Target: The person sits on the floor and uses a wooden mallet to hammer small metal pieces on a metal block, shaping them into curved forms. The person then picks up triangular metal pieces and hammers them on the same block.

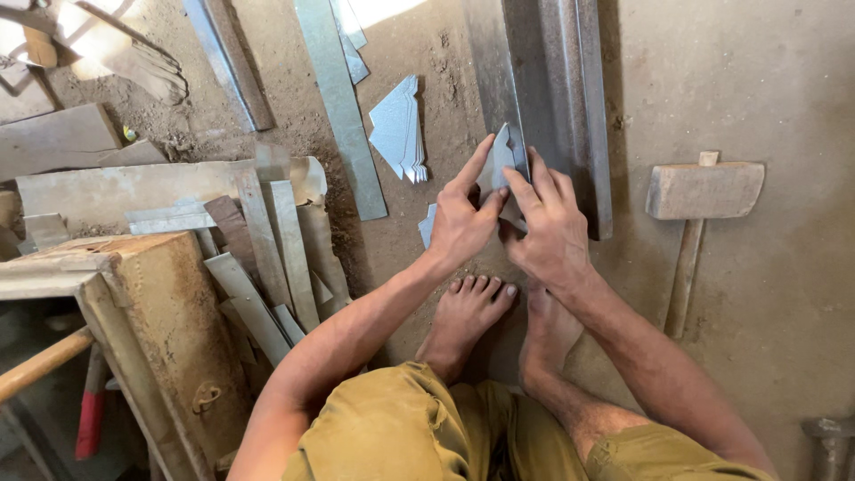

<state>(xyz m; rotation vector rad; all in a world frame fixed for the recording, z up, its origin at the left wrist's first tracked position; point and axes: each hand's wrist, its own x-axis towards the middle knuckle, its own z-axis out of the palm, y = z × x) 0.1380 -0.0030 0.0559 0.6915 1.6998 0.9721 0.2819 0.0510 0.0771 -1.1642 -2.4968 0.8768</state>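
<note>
Both hands meet on 1 small cut sheet-metal piece (504, 158), held upright between them just above the bare feet. The left hand (460, 221) pinches its lower edge with thumb and curled fingers, index finger stretched up along its side. The right hand (550, 233) closes on it from the other side, fingers bent over the edge. Behind the piece lies a long folded metal channel (557, 98). Left of the left hand sits a stack of similar cut pieces (399, 129). Right of the right hand lies a wooden mallet (696, 207).
</note>
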